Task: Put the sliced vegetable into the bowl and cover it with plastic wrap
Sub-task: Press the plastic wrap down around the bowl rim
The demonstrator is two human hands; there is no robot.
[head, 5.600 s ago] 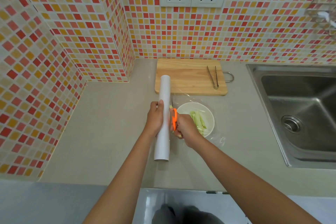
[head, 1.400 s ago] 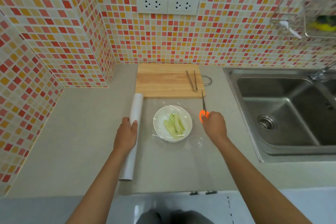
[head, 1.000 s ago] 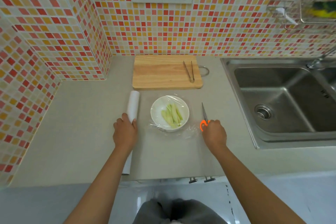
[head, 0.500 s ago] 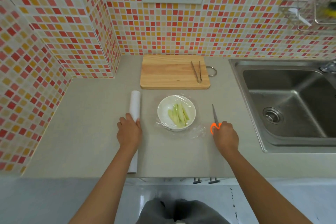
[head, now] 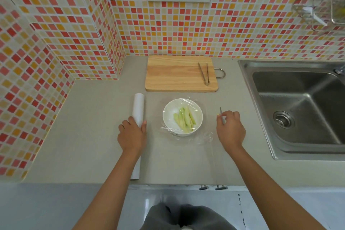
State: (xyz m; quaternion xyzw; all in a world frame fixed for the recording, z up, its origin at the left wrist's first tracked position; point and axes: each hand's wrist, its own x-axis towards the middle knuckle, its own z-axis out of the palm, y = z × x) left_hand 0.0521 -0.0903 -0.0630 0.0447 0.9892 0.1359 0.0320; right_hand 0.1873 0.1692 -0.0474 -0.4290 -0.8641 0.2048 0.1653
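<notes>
A white bowl (head: pixel 168 112) stands mid-counter with pale green vegetable slices (head: pixel 184 119) inside. Clear plastic wrap (head: pixel 203 136) lies stretched over the bowl, and its loose edge is crinkled on the counter around it. Left of the bowl lies the white wrap roll (head: pixel 138 106), lengthwise toward me. My left hand (head: pixel 131 134) grips its middle. My right hand (head: pixel 231 129) is to the right of the bowl, fingers curled over the scissors (head: pixel 221 111). Only the blade tip shows; the handle is hidden under the hand.
A wooden cutting board (head: pixel 173 74) with metal tongs (head: pixel 204 73) sits against the tiled back wall. A steel sink (head: pixel 298 108) takes up the right side. A wire rack (head: pixel 321 0) hangs at the upper right. The tiled wall juts in on the left.
My right hand has brought the scissors down to the counter right of the bowl, and the orange handle is now covered by the hand. The left hand stays on the roll.
</notes>
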